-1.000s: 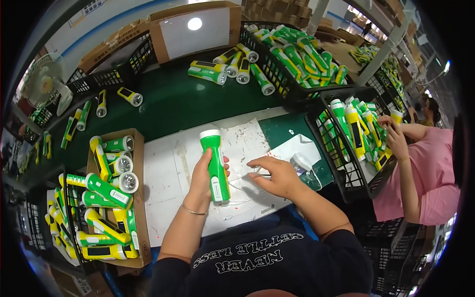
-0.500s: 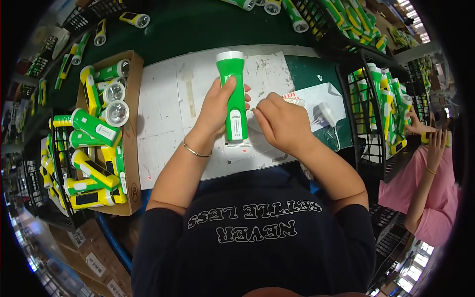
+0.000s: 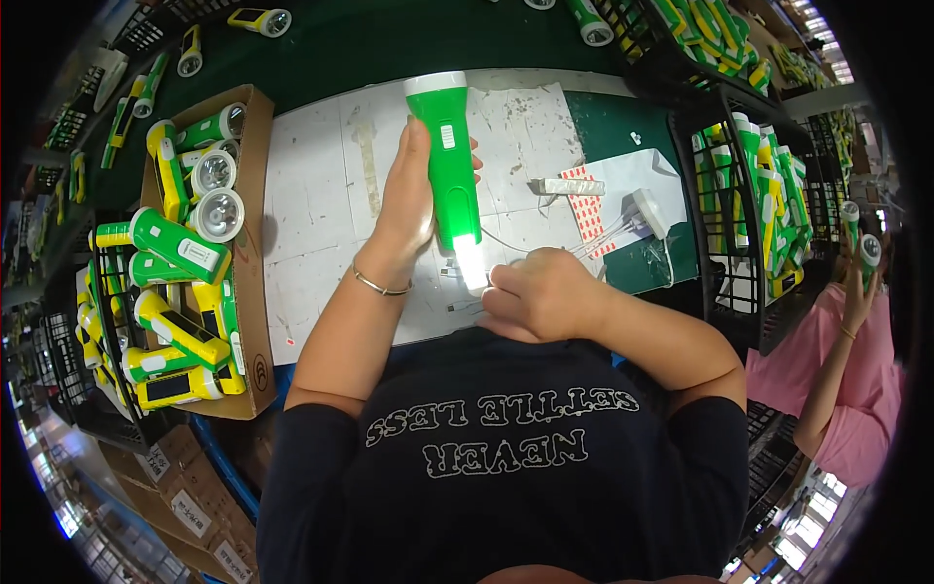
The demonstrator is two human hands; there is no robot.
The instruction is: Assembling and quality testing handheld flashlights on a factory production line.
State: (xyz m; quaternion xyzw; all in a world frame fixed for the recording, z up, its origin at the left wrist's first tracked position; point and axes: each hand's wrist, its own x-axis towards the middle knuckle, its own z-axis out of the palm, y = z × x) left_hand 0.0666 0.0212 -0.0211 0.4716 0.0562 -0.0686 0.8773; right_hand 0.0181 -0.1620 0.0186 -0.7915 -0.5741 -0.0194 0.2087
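Note:
A green flashlight (image 3: 452, 200) with a white head stands nearly upright in the picture over the middle of the worktable. My left hand (image 3: 404, 200) is wrapped round its body, thumb along the left side below the head. From the flashlight's lower end sticks out a white end piece (image 3: 469, 265), glowing brightly. The fingers of my right hand (image 3: 540, 297) are closed at the tip of that piece, with the fingertips partly hidden. Behind the flashlight, a thin white cable (image 3: 501, 240) runs across the paper-covered tabletop (image 3: 321, 195).
A cardboard box (image 3: 255, 195) of green and yellow flashlights stands on the left. Black crates (image 3: 730, 209) of flashlights stand at the right. A white adapter (image 3: 650, 212) and a red-dotted sheet (image 3: 587, 216) lie right of centre. A co-worker in a pink top (image 3: 856, 389) holds flashlights.
My right hand has moved from the flashlight's side down to its tail. The white end piece now projects there, lit. The flashlight has shifted slightly up and left, showing its switch.

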